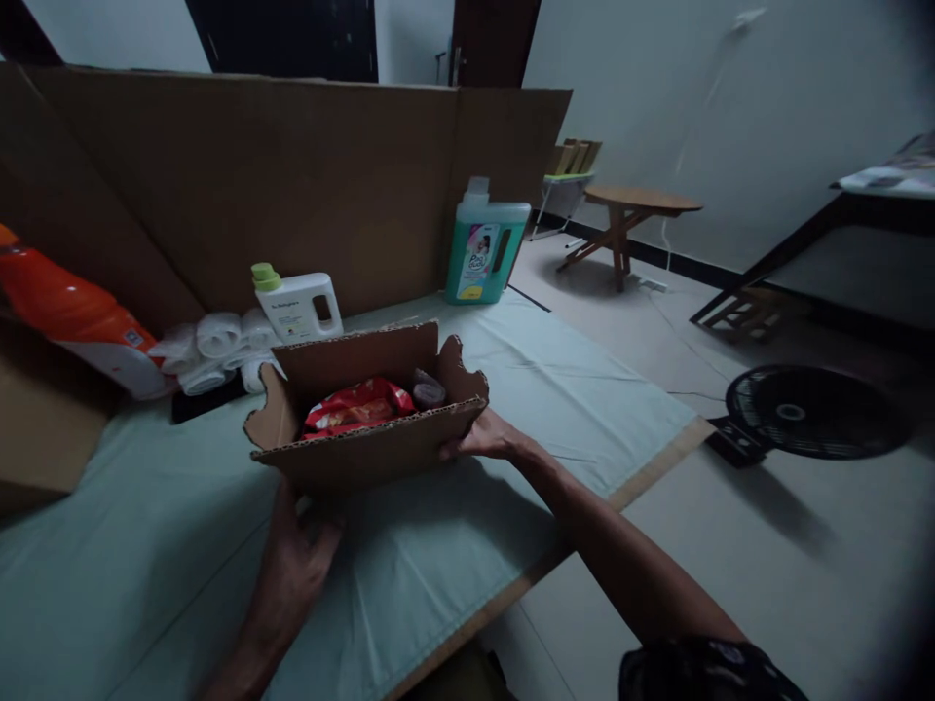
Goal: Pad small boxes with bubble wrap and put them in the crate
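An open cardboard box (372, 458) is in the middle, over the cloth-covered table, its top edges cut in notches. Inside lie a red packet (357, 407) and, at the right end, a small greyish rolled item (428, 391) whose kind I cannot make out. My right hand (482, 435) grips the box at its right front corner, fingers partly hidden beneath. Below the left front corner, my left hand (303, 545) reaches up to the box; its fingertips are hidden behind the cardboard, and its thumb shows to the right.
Behind the box stand a white bottle with a green cap (296, 307) and a teal jug (486, 248). Plastic-wrapped rolls (219, 341), an orange bottle (80, 302) and another carton (44, 419) lie left. A cardboard screen (292, 185) backs the table; a black fan (793, 413) stands right.
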Demonstrator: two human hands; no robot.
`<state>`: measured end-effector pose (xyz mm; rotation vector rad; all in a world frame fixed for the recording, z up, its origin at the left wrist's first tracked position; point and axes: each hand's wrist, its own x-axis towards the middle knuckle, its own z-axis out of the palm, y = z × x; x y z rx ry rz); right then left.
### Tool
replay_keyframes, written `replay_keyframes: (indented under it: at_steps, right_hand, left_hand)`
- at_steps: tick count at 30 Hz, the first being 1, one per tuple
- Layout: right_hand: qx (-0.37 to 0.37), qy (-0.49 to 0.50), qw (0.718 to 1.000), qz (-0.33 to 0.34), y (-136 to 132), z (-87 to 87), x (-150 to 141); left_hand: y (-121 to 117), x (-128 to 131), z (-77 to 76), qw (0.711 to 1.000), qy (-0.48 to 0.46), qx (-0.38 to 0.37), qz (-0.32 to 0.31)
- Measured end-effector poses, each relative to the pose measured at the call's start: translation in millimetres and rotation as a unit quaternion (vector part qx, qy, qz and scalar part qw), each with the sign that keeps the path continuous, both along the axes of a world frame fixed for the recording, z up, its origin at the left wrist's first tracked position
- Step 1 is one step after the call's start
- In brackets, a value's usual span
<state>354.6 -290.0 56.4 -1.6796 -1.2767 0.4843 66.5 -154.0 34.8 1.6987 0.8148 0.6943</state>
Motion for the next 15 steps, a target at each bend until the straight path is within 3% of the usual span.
replay_keyframes:
  at_steps: [4,7,12,15]
  right_hand:
    - [0.015,0.001,1.0,0.002,-16,-0.3,15]
    - [0.015,0.015,1.0,-0.014,-17,-1.1,28]
    - [0.01,0.063,0.998,0.004,4,-0.4,36]
    - [0.041,0.078,0.996,-0.002,11,-1.3,29]
  left_hand:
    - [4,36,5.4,0.999,-0.043,-0.005,-0.033]
    - [2,54,-0.2,0.997,-0.076,0.004,-0.019]
    - [-3,53,-12.3,0.996,-0.088,0.003,0.031]
    - [-2,52,-15.1,0.998,-0.06,0.035,0.005]
